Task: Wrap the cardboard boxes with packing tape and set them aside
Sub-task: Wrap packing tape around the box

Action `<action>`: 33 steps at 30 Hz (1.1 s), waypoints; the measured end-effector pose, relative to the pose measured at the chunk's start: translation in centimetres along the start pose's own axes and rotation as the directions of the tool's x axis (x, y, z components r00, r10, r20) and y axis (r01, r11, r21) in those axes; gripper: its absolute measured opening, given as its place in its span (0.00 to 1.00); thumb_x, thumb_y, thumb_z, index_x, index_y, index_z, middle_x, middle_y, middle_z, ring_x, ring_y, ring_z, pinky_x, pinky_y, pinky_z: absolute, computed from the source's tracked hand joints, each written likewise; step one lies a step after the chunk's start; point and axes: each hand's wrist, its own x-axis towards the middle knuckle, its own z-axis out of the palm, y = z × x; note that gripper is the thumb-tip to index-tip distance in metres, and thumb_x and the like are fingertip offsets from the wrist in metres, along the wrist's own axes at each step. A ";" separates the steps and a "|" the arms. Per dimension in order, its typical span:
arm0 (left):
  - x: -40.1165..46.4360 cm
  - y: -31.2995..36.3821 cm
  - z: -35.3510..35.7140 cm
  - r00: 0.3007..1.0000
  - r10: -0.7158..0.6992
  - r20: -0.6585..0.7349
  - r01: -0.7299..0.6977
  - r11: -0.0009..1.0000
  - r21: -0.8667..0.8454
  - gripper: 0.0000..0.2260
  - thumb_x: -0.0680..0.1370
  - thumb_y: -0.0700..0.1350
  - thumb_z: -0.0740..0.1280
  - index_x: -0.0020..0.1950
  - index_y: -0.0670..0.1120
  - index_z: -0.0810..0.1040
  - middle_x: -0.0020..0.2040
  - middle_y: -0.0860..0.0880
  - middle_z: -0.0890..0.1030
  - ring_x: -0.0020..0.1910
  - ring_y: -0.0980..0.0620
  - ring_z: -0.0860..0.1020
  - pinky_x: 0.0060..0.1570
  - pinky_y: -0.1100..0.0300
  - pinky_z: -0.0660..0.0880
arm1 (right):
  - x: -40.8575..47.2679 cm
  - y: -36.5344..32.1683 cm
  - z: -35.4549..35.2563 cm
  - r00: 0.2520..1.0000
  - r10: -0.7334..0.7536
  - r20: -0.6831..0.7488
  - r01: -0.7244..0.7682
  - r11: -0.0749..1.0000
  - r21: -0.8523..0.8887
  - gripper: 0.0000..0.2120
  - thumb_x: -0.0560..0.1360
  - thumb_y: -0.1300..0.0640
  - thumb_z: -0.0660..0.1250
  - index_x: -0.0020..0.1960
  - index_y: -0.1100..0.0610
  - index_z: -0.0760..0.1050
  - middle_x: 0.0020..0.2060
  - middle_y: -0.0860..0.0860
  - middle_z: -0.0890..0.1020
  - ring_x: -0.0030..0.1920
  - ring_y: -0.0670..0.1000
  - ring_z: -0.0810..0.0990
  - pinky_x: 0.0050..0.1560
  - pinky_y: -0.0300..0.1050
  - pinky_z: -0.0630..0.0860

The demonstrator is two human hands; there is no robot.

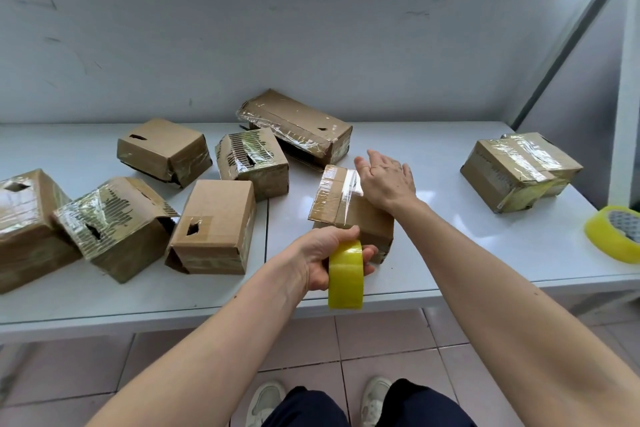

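A long white table [450,253] runs along the pale wall [311,38], and cardboard boxes lie scattered over most of it. On the left side sits a loose cluster of six: a large taped box [24,229] cut off by the left edge, a crumpled taped box [114,225] tipped against it, a plain box [211,229] with a torn hole in its front, another plain box [162,151] behind those, a small taped box [252,163], and a long taped box [298,126] leaning up at the back by the wall. Well apart on the right, two wrapped boxes [516,172] sit pressed together.

Near the front edge, in the middle, stands the box being worked on [346,208], with a band of clear tape across its top. The person's right hand [388,180] lies flat on the far right corner of it, fingers straight and spread. The left hand [329,258] is curled round a yellow roll of tape [346,276], held on edge just in front of that box.

A spare roll of tape [614,234] lies flat at the table's right end. Below, on the tiled floor [381,340], a pair of pale shoes [266,402] shows.
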 end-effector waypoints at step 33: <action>-2.0 -2.1 -2.3 0.983 0.136 0.124 -0.161 0.962 0.221 0.11 0.80 0.34 0.66 0.61 0.41 0.72 0.44 0.39 0.84 0.35 0.48 0.81 0.40 0.51 0.80 | -5.5 0.6 2.2 0.991 -0.048 0.129 0.063 0.991 -0.119 0.28 0.84 0.40 0.44 0.81 0.48 0.46 0.80 0.44 0.46 0.80 0.49 0.40 0.78 0.53 0.41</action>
